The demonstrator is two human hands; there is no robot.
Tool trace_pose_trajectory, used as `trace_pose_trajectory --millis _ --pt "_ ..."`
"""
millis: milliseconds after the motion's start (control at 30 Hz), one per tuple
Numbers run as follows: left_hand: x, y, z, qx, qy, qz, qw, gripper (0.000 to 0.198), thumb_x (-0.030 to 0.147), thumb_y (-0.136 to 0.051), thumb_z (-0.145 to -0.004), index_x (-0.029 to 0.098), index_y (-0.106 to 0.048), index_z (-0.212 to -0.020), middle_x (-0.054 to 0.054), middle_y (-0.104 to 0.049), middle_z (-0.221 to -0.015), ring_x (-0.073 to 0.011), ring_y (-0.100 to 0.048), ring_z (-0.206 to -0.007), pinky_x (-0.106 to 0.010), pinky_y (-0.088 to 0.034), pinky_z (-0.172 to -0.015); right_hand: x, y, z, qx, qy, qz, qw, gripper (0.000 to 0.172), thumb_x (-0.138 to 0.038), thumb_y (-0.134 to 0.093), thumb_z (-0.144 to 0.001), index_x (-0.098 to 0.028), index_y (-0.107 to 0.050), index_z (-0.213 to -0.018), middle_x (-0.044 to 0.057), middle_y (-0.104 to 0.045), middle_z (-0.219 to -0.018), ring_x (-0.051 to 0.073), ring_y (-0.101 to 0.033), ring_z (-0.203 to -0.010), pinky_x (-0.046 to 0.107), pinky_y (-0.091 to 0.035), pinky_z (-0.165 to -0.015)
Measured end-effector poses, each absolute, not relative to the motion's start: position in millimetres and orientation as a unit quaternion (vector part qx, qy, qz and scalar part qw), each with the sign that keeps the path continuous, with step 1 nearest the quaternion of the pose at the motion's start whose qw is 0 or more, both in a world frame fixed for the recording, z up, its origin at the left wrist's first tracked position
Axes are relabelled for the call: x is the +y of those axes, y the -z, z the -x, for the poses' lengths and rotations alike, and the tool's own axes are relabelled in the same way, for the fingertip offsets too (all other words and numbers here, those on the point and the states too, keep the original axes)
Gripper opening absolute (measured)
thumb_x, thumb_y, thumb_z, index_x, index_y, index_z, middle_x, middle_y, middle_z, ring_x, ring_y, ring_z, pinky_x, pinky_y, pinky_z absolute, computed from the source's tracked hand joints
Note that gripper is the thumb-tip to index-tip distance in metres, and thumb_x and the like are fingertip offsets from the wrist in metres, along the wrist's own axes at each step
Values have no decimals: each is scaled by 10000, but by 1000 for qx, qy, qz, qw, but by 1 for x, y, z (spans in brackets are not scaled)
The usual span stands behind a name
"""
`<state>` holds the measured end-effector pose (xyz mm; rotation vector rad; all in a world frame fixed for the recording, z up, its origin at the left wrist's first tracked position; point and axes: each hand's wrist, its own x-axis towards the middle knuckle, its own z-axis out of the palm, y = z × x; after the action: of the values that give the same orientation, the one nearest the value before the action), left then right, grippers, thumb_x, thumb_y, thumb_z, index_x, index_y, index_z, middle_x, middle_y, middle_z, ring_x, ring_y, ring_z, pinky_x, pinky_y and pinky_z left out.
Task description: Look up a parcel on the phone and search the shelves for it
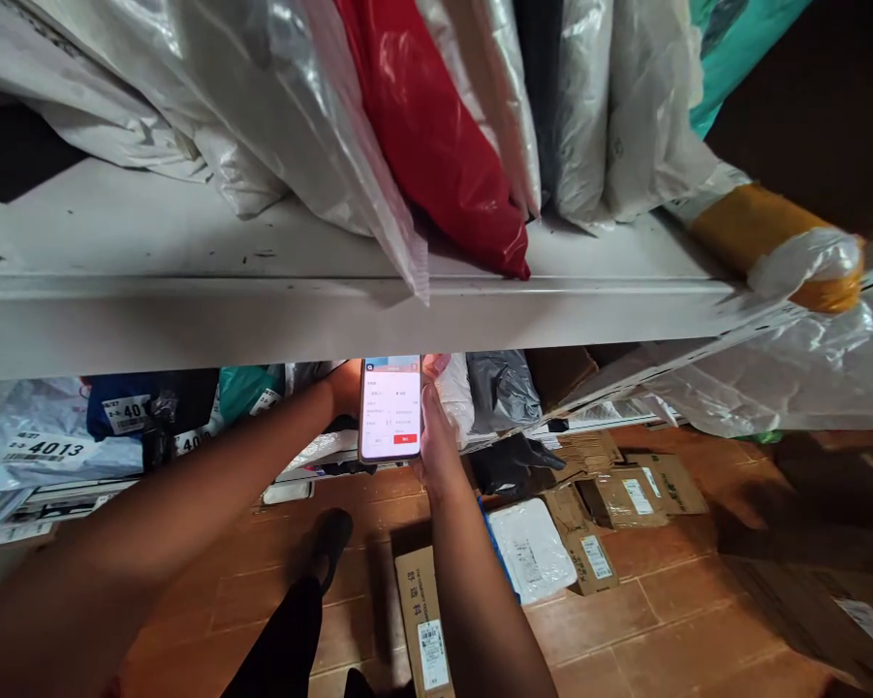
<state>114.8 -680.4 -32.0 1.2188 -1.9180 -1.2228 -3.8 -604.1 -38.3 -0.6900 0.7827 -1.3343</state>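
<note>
A smartphone [390, 412] with a bright white screen and a red button is upright just below the shelf's front edge. My right hand [434, 431] is closed on its right side, the thumb along the edge. My left hand [344, 386] reaches in from the left, at the phone's upper left. Its fingers are hidden behind the phone and shelf, so what it holds does not show. Pink-lit fingertips [436, 365] appear right of the phone; whose hand they belong to is unclear. A white plastic parcel [454, 397] lies just beside them.
A grey metal shelf [297, 325] crosses above my hands, bearing white bags and a red parcel [436, 145]. Labelled parcels [54, 446] fill the lower shelf at left. Cardboard boxes [629, 496] and a white parcel [530, 550] lie on the wood-look floor [588, 640].
</note>
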Motion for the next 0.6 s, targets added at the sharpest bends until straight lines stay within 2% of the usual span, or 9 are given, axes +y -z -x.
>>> trace_pose_trajectory --millis 200,433,500,600 --pt "-682 35 -118 -689 508 -452 250 583 417 -145 -902 201 -656 -1081 -91 -725 -928 -259 -657 -920 -461 -535 -796 -611 38 6 358 598 309 647 520 -613 -646 -674 -304 -598 -1090 -7 -664 -1139 232 -587 -1132 399 -541 -846" --pt "-678 26 -113 -666 556 -438 235 539 455 -221 -877 206 -651 -1085 -91 -721 -980 -279 -639 -980 -476 -512 -851 -609 38 7 351 597 299 657 544 -609 -638 -687 -301 -573 -1131 0 -674 -1130 236 -595 -1124 407 -538 -857" --pt "-678 24 -112 -609 635 -408 243 526 442 -226 -871 195 -654 -1054 -87 -710 -1025 -266 -624 -1023 -448 -504 -885 -609 38 8 354 595 301 656 554 -611 -637 -685 -295 -569 -1135 2 -672 -1138 235 -592 -1129 402 -540 -856" --pt "-679 24 -111 -438 783 -341 280 456 392 -287 -860 151 -644 -1007 -101 -702 -1027 -255 -601 -1073 -420 -475 -938 -610 37 8 350 599 300 654 532 -607 -644 -682 -298 -574 -1110 -10 -634 -1217 229 -570 -1164 389 -533 -876"
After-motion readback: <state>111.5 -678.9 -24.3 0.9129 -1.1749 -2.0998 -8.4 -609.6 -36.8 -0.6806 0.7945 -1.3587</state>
